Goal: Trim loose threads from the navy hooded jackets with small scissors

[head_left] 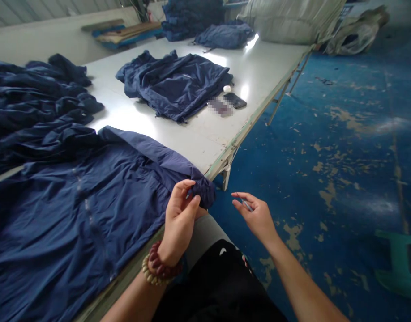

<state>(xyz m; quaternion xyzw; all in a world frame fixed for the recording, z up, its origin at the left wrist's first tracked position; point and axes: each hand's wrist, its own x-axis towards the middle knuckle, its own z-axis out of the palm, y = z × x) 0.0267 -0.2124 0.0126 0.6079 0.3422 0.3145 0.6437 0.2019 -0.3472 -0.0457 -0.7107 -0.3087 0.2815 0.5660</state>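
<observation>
A navy jacket point(125, 197) with a zip down its front lies spread on the near end of the table. At the table's corner, my left hand point(180, 214) has its fingers curled round the jacket's gathered sleeve cuff point(205, 190); part of the grip is hidden. To the right, apart from the cloth and over the floor, my right hand point(257, 219) is closed on a small, thin, pointed tool point(247, 205), pale blue-grey where it shows. Its exact kind is too small to make out.
A heap of navy garments point(34, 98) lies at left. Further along the white table point(188, 138) are another folded jacket point(178, 80), a dark phone point(235, 100), a small white case point(227, 89) and stacked garments point(192, 18). A green stool point(393, 259) stands at right.
</observation>
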